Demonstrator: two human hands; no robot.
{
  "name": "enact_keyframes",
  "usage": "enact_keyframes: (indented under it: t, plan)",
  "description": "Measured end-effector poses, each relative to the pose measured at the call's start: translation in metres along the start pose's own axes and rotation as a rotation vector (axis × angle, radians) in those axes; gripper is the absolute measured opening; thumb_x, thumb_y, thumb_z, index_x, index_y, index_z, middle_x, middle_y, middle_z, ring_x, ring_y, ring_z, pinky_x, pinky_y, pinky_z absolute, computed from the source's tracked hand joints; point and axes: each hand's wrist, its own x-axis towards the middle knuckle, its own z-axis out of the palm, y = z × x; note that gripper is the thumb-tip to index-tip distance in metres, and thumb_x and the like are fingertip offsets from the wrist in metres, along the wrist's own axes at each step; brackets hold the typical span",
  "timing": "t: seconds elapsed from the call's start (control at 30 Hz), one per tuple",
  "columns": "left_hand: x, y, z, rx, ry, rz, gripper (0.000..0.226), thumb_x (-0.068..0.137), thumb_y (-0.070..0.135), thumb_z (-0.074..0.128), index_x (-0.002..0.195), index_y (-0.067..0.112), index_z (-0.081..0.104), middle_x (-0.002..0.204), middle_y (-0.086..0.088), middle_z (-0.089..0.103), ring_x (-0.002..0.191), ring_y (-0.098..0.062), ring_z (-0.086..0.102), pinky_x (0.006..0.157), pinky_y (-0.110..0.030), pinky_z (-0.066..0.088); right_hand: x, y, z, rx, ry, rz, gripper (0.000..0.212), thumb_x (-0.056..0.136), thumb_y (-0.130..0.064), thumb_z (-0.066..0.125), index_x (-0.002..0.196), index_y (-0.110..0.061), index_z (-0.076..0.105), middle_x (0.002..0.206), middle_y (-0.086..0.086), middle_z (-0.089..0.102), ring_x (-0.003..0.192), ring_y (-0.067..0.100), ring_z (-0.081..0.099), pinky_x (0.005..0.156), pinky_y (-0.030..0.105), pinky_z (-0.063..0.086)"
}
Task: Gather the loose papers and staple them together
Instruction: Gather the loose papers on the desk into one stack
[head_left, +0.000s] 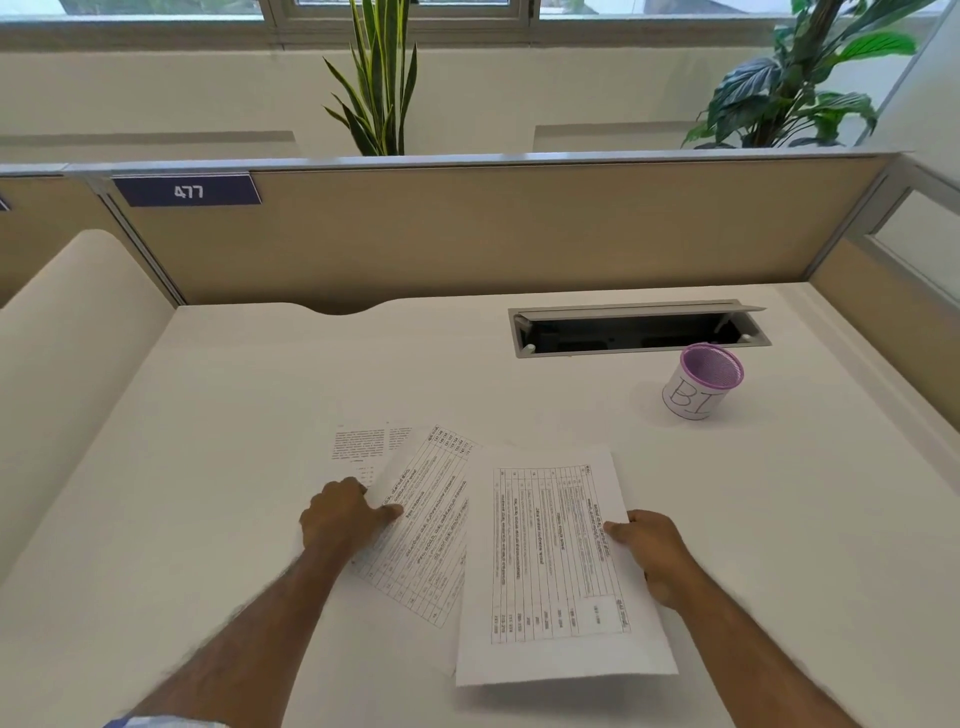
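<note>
Three printed white sheets lie spread on the white desk. My right hand grips the right edge of the nearest sheet, a printed table, and holds it slightly off the desk. My left hand pinches the left edge of the middle sheet, which lies tilted under the first. A third sheet with text columns lies flat behind my left hand, partly covered. No stapler is in view.
A purple mesh cup with a white label stands at the back right. Behind it an open cable hatch is sunk in the desk. Beige partitions close the back and sides.
</note>
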Motion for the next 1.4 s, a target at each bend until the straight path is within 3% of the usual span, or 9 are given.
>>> enact_keyframes:
  t: [0.27,0.43,0.53,0.63,0.87,1.0,1.07,1.2,1.4]
  plan:
    - [-0.006,0.002,-0.012,-0.264,-0.236,0.122,0.027,0.093,0.033,0.054,0.076,0.013,0.061,0.080,-0.004,0.066,0.073,-0.022,0.063,0.063,-0.030,0.045,-0.011,0.008,0.024,0.115,-0.041,0.030,0.006,0.088,-0.002,0.062,0.090,0.000,0.067,0.093,0.017,0.072,0.080,0.031,0.070,0.063,0.035,0.058]
    - [-0.039,0.005,-0.006,-0.595,-0.352,0.040,0.037,0.097,0.027,0.048,0.080,0.003,0.070,0.085,-0.011,0.076,0.077,-0.026,0.072,0.072,-0.037,0.056,-0.013,0.023,0.056,0.042,0.070,-0.067,0.005,0.087,-0.013,0.064,0.088,-0.010,0.067,0.093,0.010,0.074,0.086,0.029,0.071,0.085,0.051,0.057]
    - [-0.058,0.005,0.005,-0.700,-0.401,0.012,0.034,0.099,0.027,0.046,0.087,0.009,0.071,0.088,-0.007,0.076,0.078,-0.022,0.072,0.066,-0.035,0.057,-0.017,0.024,0.067,0.016,0.105,-0.105,0.011,0.086,-0.015,0.064,0.095,-0.008,0.065,0.096,0.009,0.073,0.088,0.027,0.069,0.086,0.048,0.056]
    - [-0.068,0.006,0.019,-0.752,-0.447,0.014,0.034,0.099,0.029,0.044,0.094,0.010,0.072,0.093,-0.007,0.078,0.085,-0.025,0.075,0.079,-0.045,0.060,-0.021,0.019,0.072,-0.032,0.136,-0.144,0.018,0.088,-0.015,0.063,0.104,-0.007,0.063,0.100,0.008,0.070,0.091,0.026,0.067,0.085,0.041,0.055]
    - [-0.078,0.013,0.036,-0.711,-0.374,0.100,0.028,0.098,0.023,0.044,0.113,0.016,0.066,0.111,0.002,0.072,0.099,-0.017,0.069,0.088,-0.037,0.056,-0.024,0.018,0.071,-0.195,0.043,-0.327,0.017,0.090,-0.018,0.062,0.107,-0.013,0.061,0.104,0.001,0.068,0.099,0.021,0.065,0.085,0.033,0.052]
    - [-0.084,0.013,0.036,-0.760,-0.290,0.138,0.026,0.098,0.024,0.044,0.114,0.020,0.064,0.109,0.003,0.072,0.100,-0.016,0.068,0.090,-0.039,0.056,-0.017,0.023,0.060,-0.262,0.158,-0.380,0.043,0.080,-0.035,0.073,0.117,-0.019,0.057,0.107,0.002,0.055,0.101,0.021,0.057,0.091,0.040,0.052]
    - [-0.088,0.013,0.036,-0.798,-0.278,0.153,0.026,0.099,0.025,0.044,0.115,0.022,0.064,0.109,0.004,0.073,0.100,-0.016,0.069,0.090,-0.039,0.056,-0.018,0.020,0.053,-0.137,0.109,-0.299,0.054,0.079,-0.039,0.074,0.124,-0.019,0.052,0.112,0.002,0.056,0.103,0.017,0.057,0.089,0.032,0.050]
    - [-0.092,0.016,0.035,-0.871,-0.299,0.204,0.025,0.099,0.026,0.043,0.113,0.024,0.065,0.106,0.003,0.076,0.097,-0.014,0.072,0.086,-0.037,0.058,-0.026,0.009,0.044,0.077,-0.168,-0.255,0.026,0.086,-0.030,0.067,0.111,-0.025,0.061,0.104,-0.010,0.071,0.091,0.005,0.069,0.068,0.014,0.052]
    - [-0.086,0.020,0.034,-0.753,-0.225,0.243,0.013,0.096,0.028,0.051,0.100,0.031,0.063,0.094,0.005,0.073,0.084,-0.008,0.069,0.072,-0.024,0.056,-0.024,0.008,0.040,0.120,-0.141,-0.341,0.021,0.088,-0.013,0.065,0.106,-0.023,0.065,0.096,-0.007,0.076,0.088,0.014,0.074,0.075,0.028,0.060]
